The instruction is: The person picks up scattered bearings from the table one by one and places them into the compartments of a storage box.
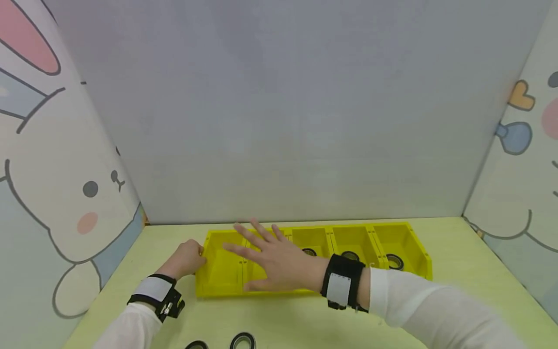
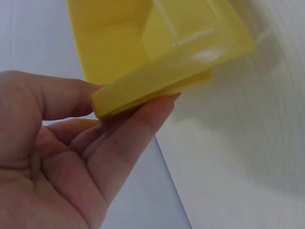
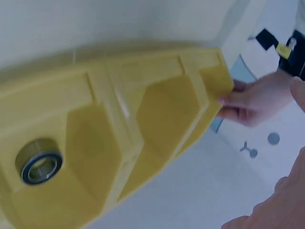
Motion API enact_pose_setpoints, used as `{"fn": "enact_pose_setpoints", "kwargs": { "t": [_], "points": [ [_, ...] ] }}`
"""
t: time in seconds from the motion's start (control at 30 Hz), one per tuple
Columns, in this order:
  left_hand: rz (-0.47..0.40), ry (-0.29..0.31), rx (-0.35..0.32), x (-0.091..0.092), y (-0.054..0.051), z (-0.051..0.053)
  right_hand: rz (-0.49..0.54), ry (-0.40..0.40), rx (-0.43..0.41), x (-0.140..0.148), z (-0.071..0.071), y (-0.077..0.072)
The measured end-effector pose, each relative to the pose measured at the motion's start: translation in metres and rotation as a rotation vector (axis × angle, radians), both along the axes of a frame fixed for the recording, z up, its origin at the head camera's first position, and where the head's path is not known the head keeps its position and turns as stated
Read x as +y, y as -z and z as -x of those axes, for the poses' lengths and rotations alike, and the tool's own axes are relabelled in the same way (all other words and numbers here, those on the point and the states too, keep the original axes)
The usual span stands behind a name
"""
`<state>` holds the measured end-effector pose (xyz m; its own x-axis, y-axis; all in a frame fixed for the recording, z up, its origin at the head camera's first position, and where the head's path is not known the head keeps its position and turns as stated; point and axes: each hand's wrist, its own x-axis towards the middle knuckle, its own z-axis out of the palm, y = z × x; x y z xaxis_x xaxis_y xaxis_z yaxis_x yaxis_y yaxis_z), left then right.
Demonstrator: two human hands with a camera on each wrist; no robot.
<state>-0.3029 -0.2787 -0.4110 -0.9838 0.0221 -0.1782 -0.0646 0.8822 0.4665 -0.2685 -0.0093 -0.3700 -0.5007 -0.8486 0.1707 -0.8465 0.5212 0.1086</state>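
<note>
A yellow bin row (image 1: 220,294) with several compartments lies across the table. My left hand (image 1: 185,259) pinches its left end wall; in the left wrist view the thumb is on one side of the yellow wall (image 2: 157,81) and the fingers (image 2: 138,126) on the other. My right hand (image 1: 283,261) is spread over the second and third compartments from the left, fingers apart, holding nothing. Whether it touches the bins cannot be told. Single bearings lie in the three right compartments, one (image 1: 395,261) in the rightmost; the right wrist view shows a bearing (image 3: 39,161) in one compartment.
Two more bearings, one (image 1: 242,341) and another (image 1: 196,345), lie on the table (image 1: 305,325) at the near edge of the head view. A grey wall (image 1: 296,121) stands behind the bins, with cartoon-printed panels at left (image 1: 56,194) and right (image 1: 514,194).
</note>
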Motion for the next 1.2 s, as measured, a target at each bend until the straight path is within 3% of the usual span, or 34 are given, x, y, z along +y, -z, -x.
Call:
{"fn": "enact_pose_setpoints", "kwargs": {
  "t": [0.13, 0.27, 0.5, 0.7, 0.93, 1.2],
  "points": [
    [-0.007, -0.001, 0.010, 0.001, 0.001, -0.002, -0.062, -0.085, -0.085, -0.015, -0.026, 0.024],
    [-0.005, 0.004, 0.020, 0.002, 0.001, -0.003, -0.124, -0.178, -0.220, -0.021, -0.041, 0.050],
    [0.011, -0.015, 0.002, 0.002, -0.001, -0.004, -0.178, -0.328, -0.405, -0.026, -0.050, 0.086],
    [0.006, -0.013, -0.015, 0.002, -0.002, -0.004, -0.226, -0.412, -0.503, -0.021, -0.050, 0.099],
    [0.009, -0.006, -0.005, 0.002, -0.003, -0.004, -0.284, -0.398, -0.475, -0.021, -0.048, 0.103],
    [0.010, -0.007, -0.016, 0.003, -0.003, -0.004, -0.200, -0.495, -0.225, -0.026, -0.059, 0.093]
  ]
}}
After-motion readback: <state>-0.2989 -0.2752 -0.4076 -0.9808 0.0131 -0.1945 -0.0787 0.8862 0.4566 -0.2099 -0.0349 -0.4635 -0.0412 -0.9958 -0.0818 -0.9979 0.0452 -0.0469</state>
